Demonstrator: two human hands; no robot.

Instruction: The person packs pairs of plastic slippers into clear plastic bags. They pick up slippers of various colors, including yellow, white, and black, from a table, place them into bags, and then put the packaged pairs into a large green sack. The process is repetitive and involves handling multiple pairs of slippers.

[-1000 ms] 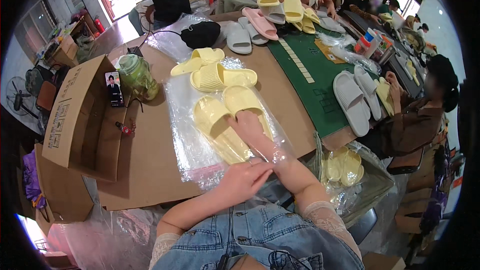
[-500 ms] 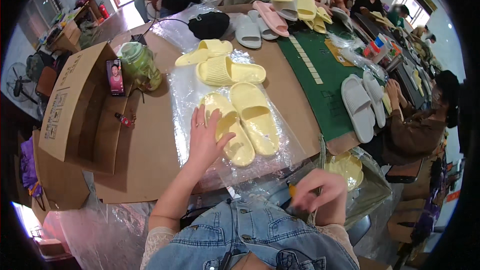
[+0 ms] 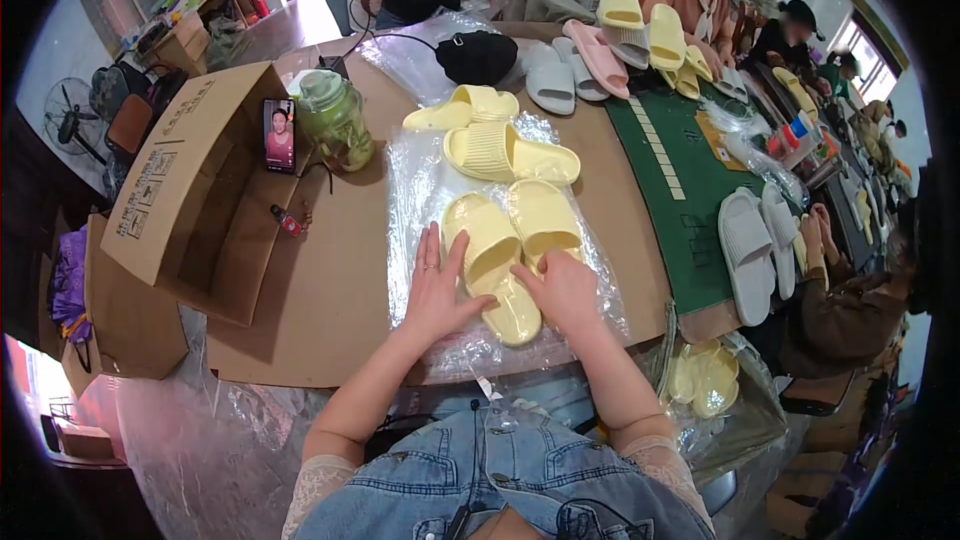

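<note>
A pair of pale yellow slippers lies on clear plastic bags in front of me. My left hand [image 3: 440, 282] is open, fingers spread, against the left side of the left slipper [image 3: 513, 312], with its thumb over the footbed. My right hand [image 3: 564, 292] has its fingers curled at the heel end of the right slipper [image 3: 543, 208], and its thumb reaches toward the left slipper. That heel is hidden under my hand. Just beyond the pair, a ribbed yellow slipper [image 3: 490, 152] lies crosswise, with another yellow slipper [image 3: 470, 106] behind it.
An open cardboard box [image 3: 222, 230] stands at the left, with a phone [image 3: 280, 136] propped at it and a green-filled jar [image 3: 335, 125] alongside. A black cap [image 3: 477, 58] lies at the back. Grey slippers [image 3: 748, 258] sit on the green mat [image 3: 655, 202] at right. Co-workers sit beyond.
My right hand has come up from near my lap to the right slipper's heel. My left hand stays by the left slipper, slightly lower along it. The whole view has shifted.
</note>
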